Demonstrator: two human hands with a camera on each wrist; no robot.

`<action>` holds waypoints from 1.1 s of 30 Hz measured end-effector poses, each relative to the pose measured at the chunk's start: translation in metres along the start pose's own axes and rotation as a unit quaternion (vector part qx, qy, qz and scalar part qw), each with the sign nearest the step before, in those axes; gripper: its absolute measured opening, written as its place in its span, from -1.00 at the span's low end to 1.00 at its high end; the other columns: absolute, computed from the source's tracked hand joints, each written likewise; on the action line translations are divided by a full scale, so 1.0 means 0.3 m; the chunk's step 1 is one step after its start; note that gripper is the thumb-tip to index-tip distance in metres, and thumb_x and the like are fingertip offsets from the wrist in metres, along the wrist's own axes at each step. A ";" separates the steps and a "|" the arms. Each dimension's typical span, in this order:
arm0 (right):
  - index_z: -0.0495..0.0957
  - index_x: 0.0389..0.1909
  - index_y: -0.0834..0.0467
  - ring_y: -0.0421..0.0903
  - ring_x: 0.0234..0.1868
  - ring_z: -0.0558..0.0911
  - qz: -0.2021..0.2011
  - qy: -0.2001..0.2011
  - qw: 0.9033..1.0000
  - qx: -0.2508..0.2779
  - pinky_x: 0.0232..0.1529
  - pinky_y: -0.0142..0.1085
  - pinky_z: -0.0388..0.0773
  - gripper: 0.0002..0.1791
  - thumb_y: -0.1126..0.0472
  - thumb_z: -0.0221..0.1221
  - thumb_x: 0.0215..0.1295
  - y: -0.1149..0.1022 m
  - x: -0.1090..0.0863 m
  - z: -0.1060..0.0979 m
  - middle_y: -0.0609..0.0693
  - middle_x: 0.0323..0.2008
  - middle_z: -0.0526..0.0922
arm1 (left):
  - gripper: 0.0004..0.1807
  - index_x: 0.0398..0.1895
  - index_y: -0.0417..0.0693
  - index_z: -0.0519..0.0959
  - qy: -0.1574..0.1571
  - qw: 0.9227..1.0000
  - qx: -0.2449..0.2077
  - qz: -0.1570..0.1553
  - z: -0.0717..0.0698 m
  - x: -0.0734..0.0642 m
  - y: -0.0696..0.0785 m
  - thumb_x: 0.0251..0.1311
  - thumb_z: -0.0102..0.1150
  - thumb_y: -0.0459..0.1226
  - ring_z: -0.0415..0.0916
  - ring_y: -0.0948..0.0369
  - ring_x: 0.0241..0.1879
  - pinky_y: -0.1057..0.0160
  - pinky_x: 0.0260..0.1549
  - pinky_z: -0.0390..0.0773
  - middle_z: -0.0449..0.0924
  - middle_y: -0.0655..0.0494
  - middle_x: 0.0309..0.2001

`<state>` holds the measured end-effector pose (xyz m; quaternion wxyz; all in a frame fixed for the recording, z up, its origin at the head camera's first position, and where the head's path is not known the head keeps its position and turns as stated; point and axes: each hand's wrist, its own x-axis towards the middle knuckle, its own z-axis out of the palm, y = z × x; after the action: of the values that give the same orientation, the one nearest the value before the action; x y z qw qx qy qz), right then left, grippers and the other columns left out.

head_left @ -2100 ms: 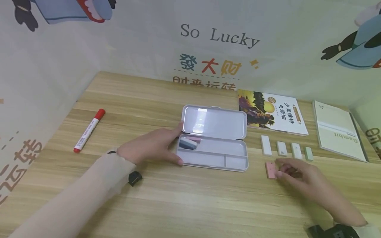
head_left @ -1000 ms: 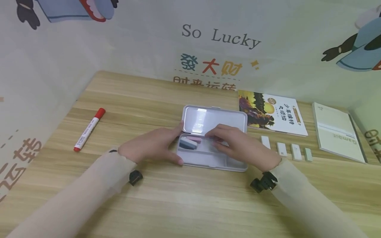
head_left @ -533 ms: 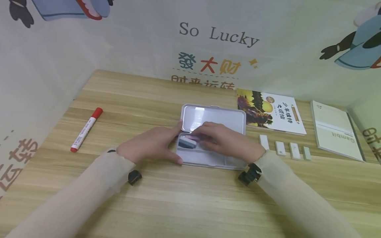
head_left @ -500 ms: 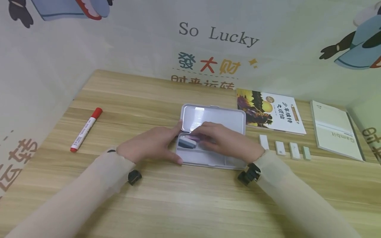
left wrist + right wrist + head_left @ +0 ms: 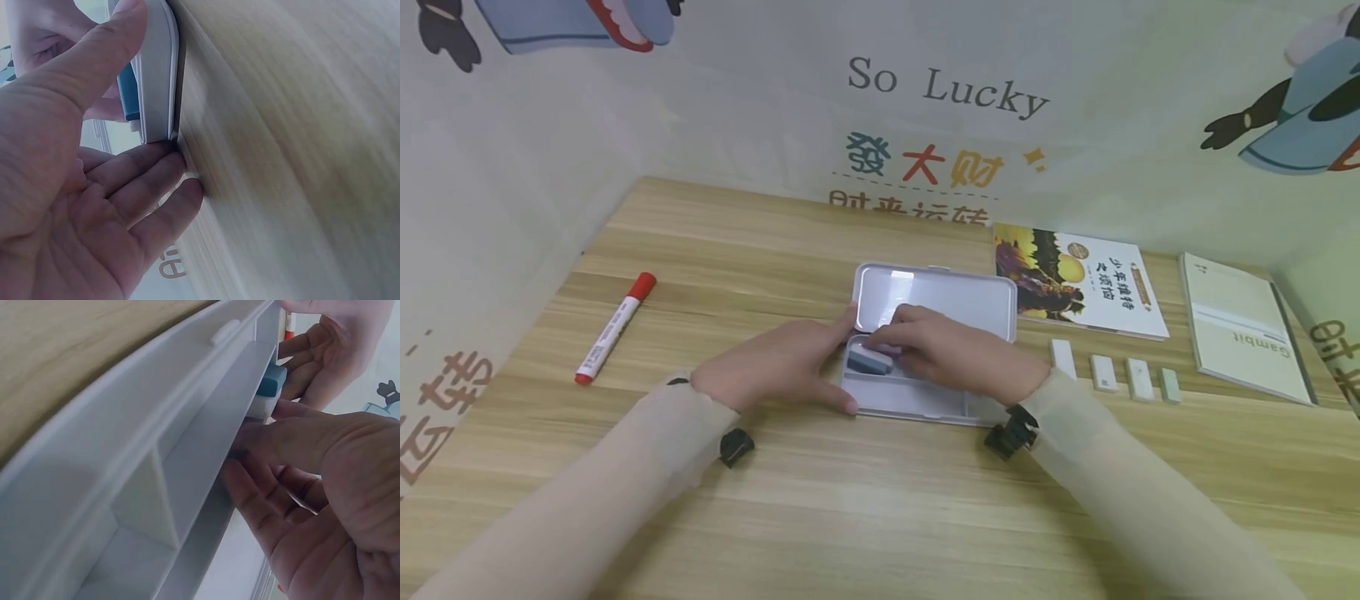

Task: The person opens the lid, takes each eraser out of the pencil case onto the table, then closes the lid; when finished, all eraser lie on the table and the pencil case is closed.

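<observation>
An open white pencil case [image 5: 917,402] lies on the table with its lid folded back. My left hand [image 5: 782,362] holds its left end, thumb at the front corner and fingers at the rear left, as the left wrist view [image 5: 94,181] also shows. My right hand [image 5: 951,350] reaches into the rear compartment with bent fingers, pinching a pink eraser that the fingers almost wholly hide. A blue-and-white eraser [image 5: 868,361] lies at that compartment's left end, close to the right fingertips. In the right wrist view, the blue-and-white eraser [image 5: 269,390] sits just beyond the right thumb.
Several white and pale green erasers [image 5: 1138,379] stand in a row right of the case. Behind them lie an illustrated book [image 5: 1097,283] and a cream notebook [image 5: 1247,333]. A red-capped marker [image 5: 615,329] lies at the left. A printed cloth hangs behind the table.
My right hand has picked up the pink eraser from the table at the right and carried it left into the case's rear compartment, moving further left there. The left hand has stayed on the case.
</observation>
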<state>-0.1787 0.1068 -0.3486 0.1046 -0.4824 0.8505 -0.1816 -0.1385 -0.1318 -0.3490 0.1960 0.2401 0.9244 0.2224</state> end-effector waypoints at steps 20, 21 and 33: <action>0.59 0.33 0.09 -0.15 -0.13 0.63 0.054 -0.061 0.995 -0.060 0.04 -0.26 0.69 -0.58 0.37 0.12 0.54 -0.049 0.046 0.011 0.00 -0.09 0.75 | 0.36 0.71 -0.21 -0.18 -0.005 1.000 -0.011 -0.001 -0.004 -0.005 0.000 0.09 0.58 0.03 0.28 -0.04 0.58 -0.06 0.59 0.27 0.22 -0.16 0.62; 0.59 0.33 0.09 -0.15 -0.12 0.64 0.059 -0.063 0.994 -0.061 0.05 -0.25 0.69 -0.59 0.36 0.11 0.55 -0.050 0.047 0.012 0.00 -0.08 0.76 | 0.36 0.71 -0.20 -0.18 -0.006 1.000 -0.013 -0.002 -0.005 -0.005 0.000 0.09 0.58 0.03 0.28 -0.03 0.58 -0.06 0.60 0.27 0.22 -0.14 0.62; 0.62 0.20 0.13 -0.16 -0.14 0.63 0.101 -0.045 0.994 -0.023 0.03 -0.22 0.69 -0.71 0.29 0.09 0.58 -0.058 0.016 0.004 -0.03 -0.08 0.77 | 0.35 0.70 -0.23 -0.16 0.004 1.000 -0.007 0.007 -0.002 -0.007 -0.003 0.09 0.57 0.04 0.29 -0.06 0.57 -0.06 0.59 0.27 0.24 -0.19 0.60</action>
<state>-0.1671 0.0943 -0.3424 0.1493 -0.4043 0.8931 -0.1287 -0.1373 -0.1337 -0.3485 0.1923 0.2441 0.9219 0.2312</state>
